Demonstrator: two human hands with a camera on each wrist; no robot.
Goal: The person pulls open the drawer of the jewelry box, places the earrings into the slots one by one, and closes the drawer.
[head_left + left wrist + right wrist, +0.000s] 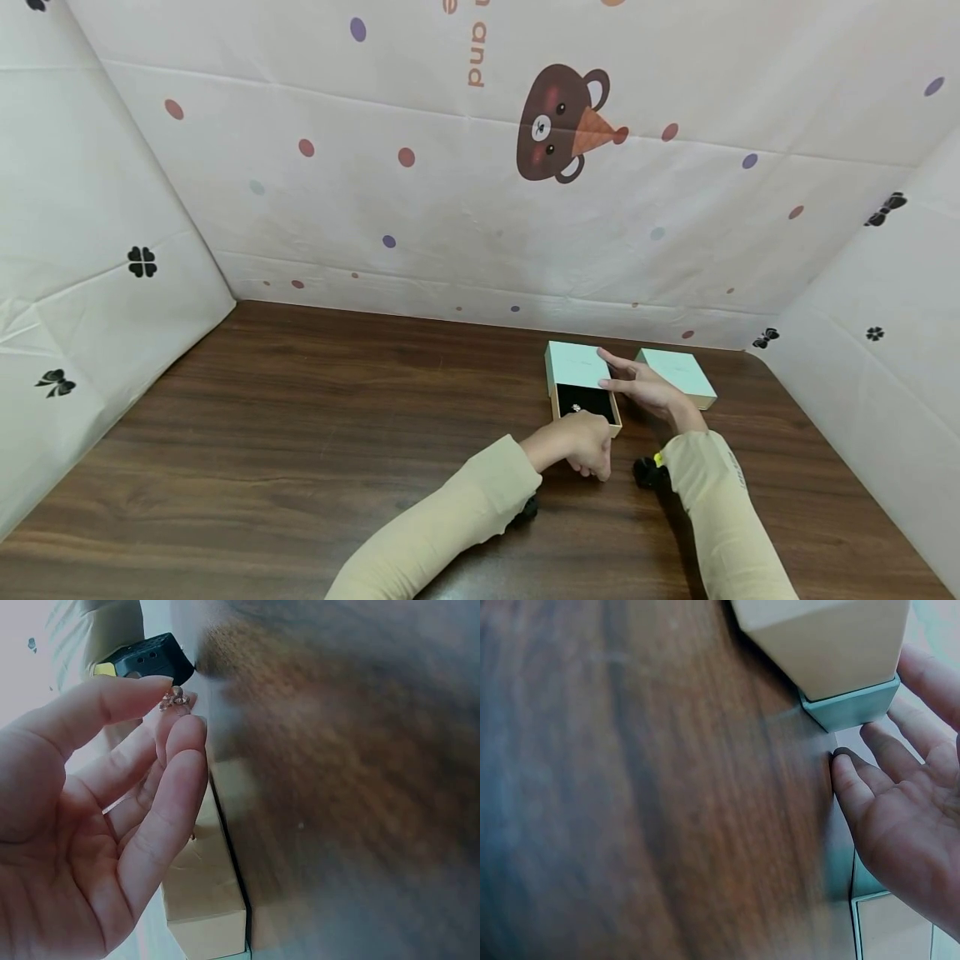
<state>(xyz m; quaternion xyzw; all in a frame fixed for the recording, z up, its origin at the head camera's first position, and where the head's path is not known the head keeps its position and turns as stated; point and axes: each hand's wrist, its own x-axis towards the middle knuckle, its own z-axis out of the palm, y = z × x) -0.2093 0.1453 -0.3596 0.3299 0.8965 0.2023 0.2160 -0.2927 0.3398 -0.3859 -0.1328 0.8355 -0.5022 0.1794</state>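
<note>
A mint-green box (576,365) stands near the back wall. Its tan drawer (617,410), black inside, is pulled partway towards me, and a small shiny ornament (576,407) shows on the black lining. Just in front of the drawer is my left hand (581,442). Between thumb and index finger it pinches a tiny metal jewellery piece (176,698) with a beaded top, hidden in the head view. Spread and fairly straight, the fingers of my right hand (651,390) rest along the right side of the box.
A second mint-green box (678,375) lies to the right, just beyond my right hand. Black wrist devices (647,472) sit under both forearms. White patterned sheets (450,217) wall the brown wooden table (300,433) at the back and sides.
</note>
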